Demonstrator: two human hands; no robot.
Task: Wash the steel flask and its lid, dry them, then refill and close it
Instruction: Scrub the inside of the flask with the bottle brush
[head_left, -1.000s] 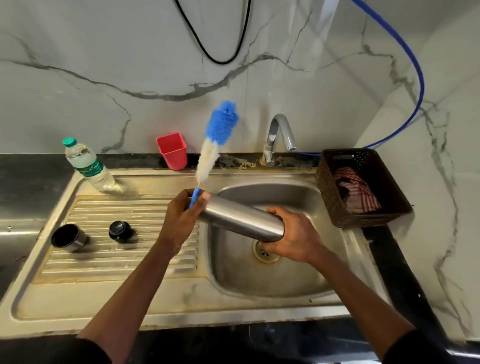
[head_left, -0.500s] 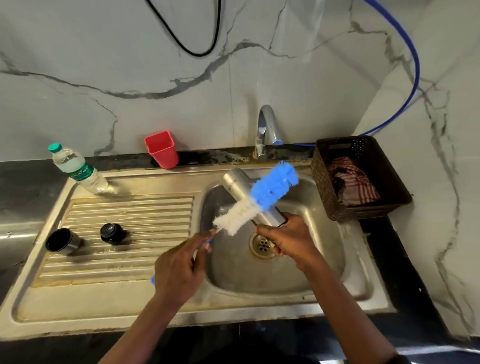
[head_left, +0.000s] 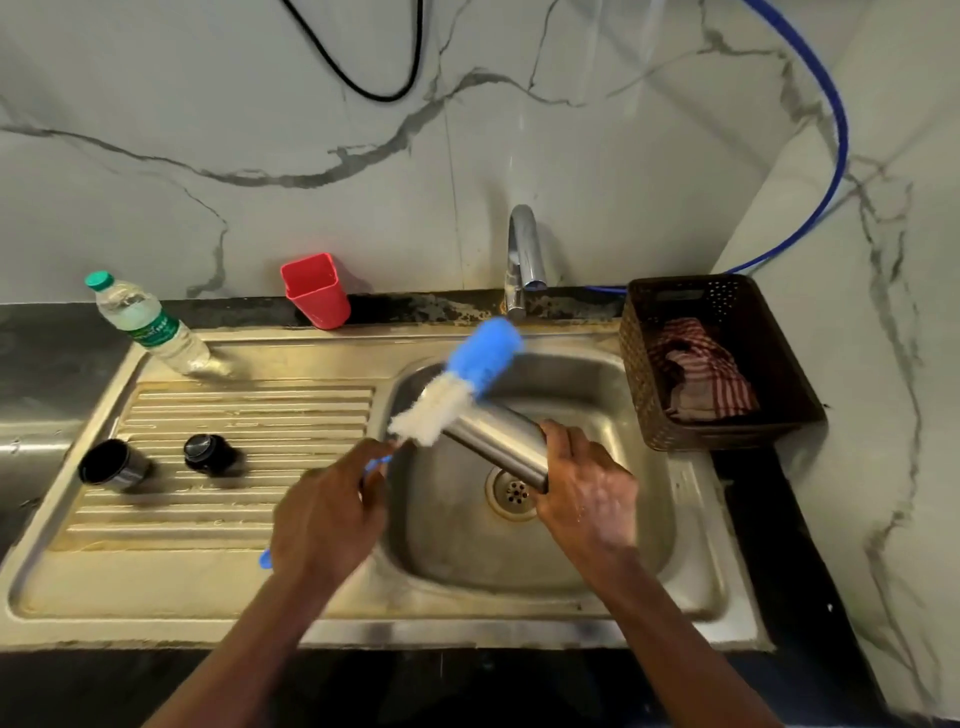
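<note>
My right hand (head_left: 584, 493) grips the base end of the steel flask (head_left: 498, 441), which lies tilted over the sink basin (head_left: 597, 540). My left hand (head_left: 327, 514) grips the blue handle of a bottle brush (head_left: 462, 382). Its white and blue bristles lie across the flask's upper end, hiding the mouth. On the ribbed drainboard (head_left: 234, 499) to the left stand the flask's steel cup lid (head_left: 111, 465) and the black stopper (head_left: 205, 453).
A tap (head_left: 524, 260) stands behind the basin. A red cup (head_left: 314, 291) and a plastic water bottle (head_left: 148, 325) are at the back left. A brown basket (head_left: 727, 426) holding a striped red cloth (head_left: 701, 376) sits to the right.
The brush swung down from upright to lie across the flask. The flask turned so its upper end points away towards the back left. My left hand slid back along the handle.
</note>
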